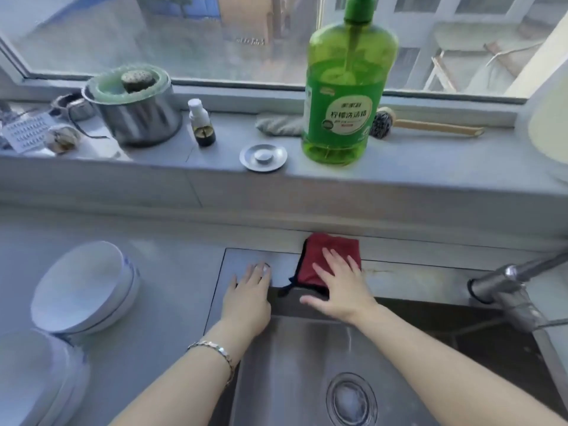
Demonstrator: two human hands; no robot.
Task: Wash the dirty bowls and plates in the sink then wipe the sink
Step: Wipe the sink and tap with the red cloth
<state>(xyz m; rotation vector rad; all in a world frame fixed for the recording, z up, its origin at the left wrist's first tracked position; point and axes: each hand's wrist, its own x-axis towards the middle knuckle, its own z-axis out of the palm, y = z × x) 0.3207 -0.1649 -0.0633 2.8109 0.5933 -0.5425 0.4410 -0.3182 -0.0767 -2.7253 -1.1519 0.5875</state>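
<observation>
Red cloth [333, 250] lies under the flat, released right grip [341, 285]; left grip [249, 292] released beside.

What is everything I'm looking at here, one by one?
bowls: a stack, white with blue rims, counter left of sink
plates: a stack, white, counter bottom left
sink: one, steel, bottom centre
cloth: one, red, sink's back ledge
soap bottle: one, green, windowsill
pot: one, steel, green lid, sill left
small bottle: one, white cap, sill
sink plug: one, silver, sill
brush: one, wooden handle, sill right
tap: one, silver, right
left hand: flat on sink ledge
right hand: flat on cloth
</observation>
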